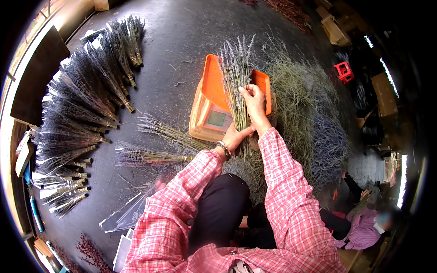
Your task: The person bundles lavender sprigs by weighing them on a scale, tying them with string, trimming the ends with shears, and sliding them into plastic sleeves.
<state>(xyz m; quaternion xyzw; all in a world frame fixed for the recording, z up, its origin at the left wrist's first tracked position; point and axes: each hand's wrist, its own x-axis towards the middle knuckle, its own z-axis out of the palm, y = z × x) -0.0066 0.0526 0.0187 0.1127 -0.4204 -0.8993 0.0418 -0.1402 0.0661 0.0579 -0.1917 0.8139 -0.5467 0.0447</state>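
Over a digital scale [204, 120] with an orange tray [211, 81], I hold a bunch of dried lavender [236, 61], its flower heads pointing away from me. My left hand [234, 138] is closed round the lower stems, a beaded bracelet at its wrist. Higher up, my right hand [256, 101] pinches the stems at their right side between thumb and fingers. To the left of the scale, a loose lavender bunch [170, 132] lies on the floor. Closer to me is another bunch [152, 156] in a transparent sleeve.
Wrapped lavender bunches [82, 100] lie in a long curved row at left. A large heap of loose stems [296, 95] spreads right of the scale. Transparent sleeves [122, 214] lie near my left knee. A red plastic stool [343, 72] and a seated person [362, 227] are at right.
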